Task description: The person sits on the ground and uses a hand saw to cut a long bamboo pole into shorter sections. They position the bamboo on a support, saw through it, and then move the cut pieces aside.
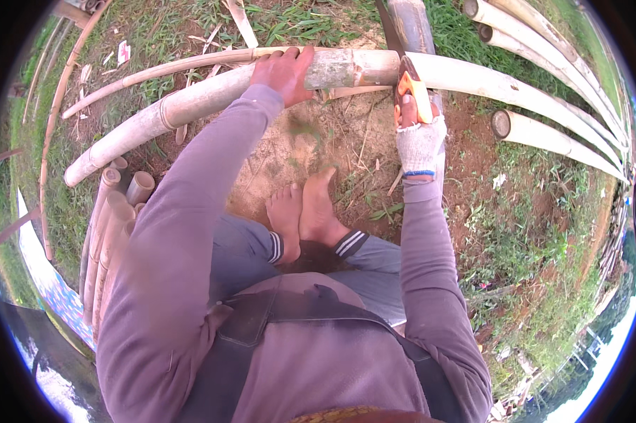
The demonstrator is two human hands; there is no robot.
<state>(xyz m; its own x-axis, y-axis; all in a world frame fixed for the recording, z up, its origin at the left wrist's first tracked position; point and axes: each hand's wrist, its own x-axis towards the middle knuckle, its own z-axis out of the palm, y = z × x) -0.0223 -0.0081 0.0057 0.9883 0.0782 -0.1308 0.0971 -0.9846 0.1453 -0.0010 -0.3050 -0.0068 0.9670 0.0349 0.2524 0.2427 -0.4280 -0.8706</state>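
A thick, pale bamboo pole (208, 96) lies crosswise in front of me. My left hand (284, 75) is bare and grips it from above, its fingers over the far side. In my right hand (418, 134), which wears a whitish knit glove with a blue cuff, is a handsaw (414, 92) with an orange handle. Its dark blade lies across the bamboo just right of a brownish section and points away from me. How deep the blade sits cannot be seen. Beneath the pole near the saw is a greyish bamboo support (411, 25).
Several bamboo poles (543, 137) lie at the right, and cut bamboo lengths (106, 225) are stacked at the left. A thinner strip (159, 68) runs behind the main pole. My bare feet (318, 211) are below the pole on sawdust-strewn soil, with grass around.
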